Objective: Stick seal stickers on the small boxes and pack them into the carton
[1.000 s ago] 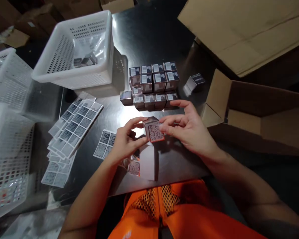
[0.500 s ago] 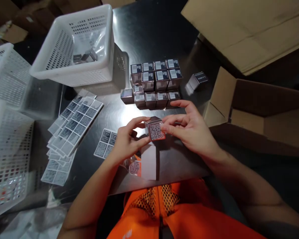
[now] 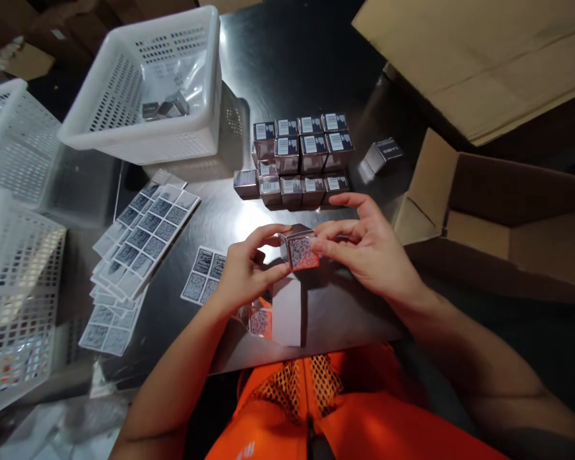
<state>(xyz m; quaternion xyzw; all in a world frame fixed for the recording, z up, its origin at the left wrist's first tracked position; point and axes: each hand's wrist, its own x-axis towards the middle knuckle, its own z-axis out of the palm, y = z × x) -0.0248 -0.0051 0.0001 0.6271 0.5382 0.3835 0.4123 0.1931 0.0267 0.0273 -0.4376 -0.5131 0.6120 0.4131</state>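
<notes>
Small box [image 3: 301,248]: we hold it above the bench [image 3: 287,70], just nearer to us than the stacked boxes [image 3: 299,160]; its label face with the dense speckled code is tilted towards us.
Change: against the earlier views we see the box barely shifted, a touch to the right, with both grips as they were; we judge the label is being pressed down, not yet set aside.
Axis: it looks near cubic, so we cannot name a long axis; the labelled face points at us and slightly up.
Left hand [image 3: 242,271]: our fingers are closed on the box's left side, thumb near the lower edge.
Right hand [image 3: 368,249]: thumb and forefinger pinch the box's right edge, the other fingers spread loose above.
Stacked boxes: rows with barcode tops, just beyond the held box.
Lone box [image 3: 383,152]: lying right of that stack.
Label sheets [image 3: 144,236]: fanned left of the held box.
White basket [image 3: 148,89]: beyond the sheets.
Carton [image 3: 498,217]: open, to the right of the held box.
</notes>
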